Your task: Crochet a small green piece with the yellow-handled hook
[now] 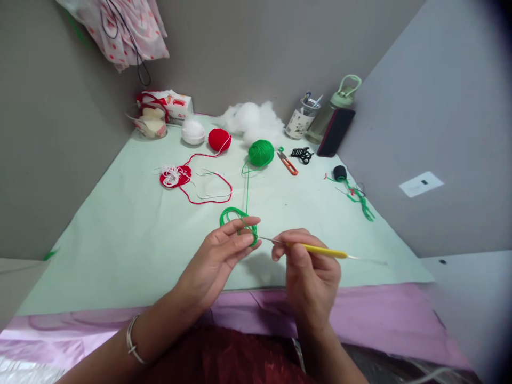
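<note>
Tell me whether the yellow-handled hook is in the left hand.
No: the yellow-handled hook is in the right hand, while the left hand pinches green yarn.

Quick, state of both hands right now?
Left hand: closed, pinching green yarn.
Right hand: closed, holding a yellow-handled crochet hook.

Looks like a small craft nook, cubicle-style; can't tell home vs. office. Grey walls (pixel 256 53) on 3 sides of the bench (pixel 192 250), w/ pale grn cover (pixel 100 250). Craft bits: green yarn ball (pixel 261 153), red yarn ball (pixel 218 140), white stuffing (pixel 252 120), orange snips (pixel 288 164). Personal stuff at back: water btl (pixel 320 118), phone (pixel 336 133), pen cup (pixel 300 122). White plate (pixel 416 185) on RH wall (pixel 440 122).
</note>
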### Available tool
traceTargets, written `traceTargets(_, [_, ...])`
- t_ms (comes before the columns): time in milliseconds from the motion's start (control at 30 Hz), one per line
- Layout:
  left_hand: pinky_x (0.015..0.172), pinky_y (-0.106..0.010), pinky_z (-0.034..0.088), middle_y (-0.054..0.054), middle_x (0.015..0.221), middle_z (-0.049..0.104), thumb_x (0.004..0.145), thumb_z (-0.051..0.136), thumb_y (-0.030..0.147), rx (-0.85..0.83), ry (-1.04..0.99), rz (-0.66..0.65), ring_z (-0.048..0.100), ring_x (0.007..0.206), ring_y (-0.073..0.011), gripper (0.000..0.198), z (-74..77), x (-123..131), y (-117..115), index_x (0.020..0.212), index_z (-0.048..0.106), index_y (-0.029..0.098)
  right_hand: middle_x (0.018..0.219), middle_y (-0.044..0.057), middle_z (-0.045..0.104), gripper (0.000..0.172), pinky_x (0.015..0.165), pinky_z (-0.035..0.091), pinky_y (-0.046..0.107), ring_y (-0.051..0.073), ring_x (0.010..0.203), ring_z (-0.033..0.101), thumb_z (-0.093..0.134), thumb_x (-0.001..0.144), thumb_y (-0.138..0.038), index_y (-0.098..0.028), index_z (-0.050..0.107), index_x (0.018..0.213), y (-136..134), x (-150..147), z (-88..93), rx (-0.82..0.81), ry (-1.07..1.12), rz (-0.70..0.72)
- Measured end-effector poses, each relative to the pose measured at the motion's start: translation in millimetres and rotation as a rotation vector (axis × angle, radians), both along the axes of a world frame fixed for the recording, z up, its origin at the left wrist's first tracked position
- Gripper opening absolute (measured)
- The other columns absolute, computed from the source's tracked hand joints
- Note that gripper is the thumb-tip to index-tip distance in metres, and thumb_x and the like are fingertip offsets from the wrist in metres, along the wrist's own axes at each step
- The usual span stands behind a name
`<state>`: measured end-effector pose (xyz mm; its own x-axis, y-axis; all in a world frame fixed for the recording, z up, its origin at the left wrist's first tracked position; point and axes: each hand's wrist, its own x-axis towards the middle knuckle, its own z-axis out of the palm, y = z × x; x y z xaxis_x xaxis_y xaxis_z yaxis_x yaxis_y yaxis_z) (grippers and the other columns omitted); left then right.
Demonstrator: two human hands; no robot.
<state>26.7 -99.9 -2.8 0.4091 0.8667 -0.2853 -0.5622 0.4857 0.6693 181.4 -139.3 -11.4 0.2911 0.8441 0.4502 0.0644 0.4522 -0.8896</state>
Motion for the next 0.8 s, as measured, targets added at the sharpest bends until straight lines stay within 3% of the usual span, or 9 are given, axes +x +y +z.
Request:
traceTargets(167, [0.095, -0.034, 0.049, -0.002, 0.091, 0.071, 0.08, 0.091, 0.027, 0.131, 0.131, -0.008, 0.066, 0.094, -0.0192, 0.034, -1.5, 2, -6, 0.113, 0.083, 0.024, 0.098, 0.004, 0.08, 0.018, 0.071, 0.058, 0.031, 0.017, 0.083, 0.07, 0.067, 0.102, -0.022, -0.03, 0.084, 0.104, 5, -4, -2.2, -0.039, 0.037, 0.092])
traceTargets(300, [0.097, -0.036, 0.048, -0.003, 0.093, 0.07, 0.079, 0.091, 0.025, 0.135, 0.136, -0.001, 0.065, 0.098, -0.021, 0.037, -0.2, 2, -6, 0.116, 0.082, 0.024, 0.091, 0.004, 0.08, 0.014, 0.069, 0.059, 0.031, 0.015, 0.071, 0.07, 0.069, 0.102, -0.031, -0.026, 0.083, 0.101, 8, -1, -3.1, -0.102, 0.16, 0.123])
traceTargets(467, [0.093, -0.034, 0.046, -0.003, 0.096, 0.068, 0.08, 0.09, 0.028, 0.131, 0.169, 0.011, 0.06, 0.098, -0.0205, 0.035, 2.4, -1, -5, 0.114, 0.084, 0.025, 0.09, 0.005, 0.081, 0.022, 0.065, 0.061, 0.031, 0.016, 0.068, 0.072, 0.066, 0.104, -0.039, -0.023, 0.079, 0.098, 9, 4, 1.6, -0.132, 0.225, 0.161])
traceTargets(600, [0.089, -0.031, 0.046, -0.001, 0.093, 0.064, 0.083, 0.088, 0.028, 0.193, 0.213, 0.031, 0.058, 0.095, -0.0181, 0.032, 1.2, -3, -5, 0.115, 0.084, 0.029, 0.098, 0.004, 0.082, 0.022, 0.072, 0.063, 0.033, 0.016, 0.075, 0.075, 0.056, 0.109, -0.028, -0.025, 0.077, 0.107, 1, 5, 1.2, -0.067, 0.044, 0.101])
traceTargets(800, [0.089, -0.03, 0.048, 0.0, 0.093, 0.062, 0.087, 0.086, 0.026, 0.275, 0.285, 0.061, 0.06, 0.094, -0.017, 0.03, -2.0, -3, -5, 0.116, 0.084, 0.031, 0.112, 0.006, 0.081, 0.033, 0.084, 0.063, 0.04, 0.021, 0.097, 0.077, 0.053, 0.105, -0.011, -0.029, 0.071, 0.126, -8, 6, -6.6, 0.174, -0.357, 0.063])
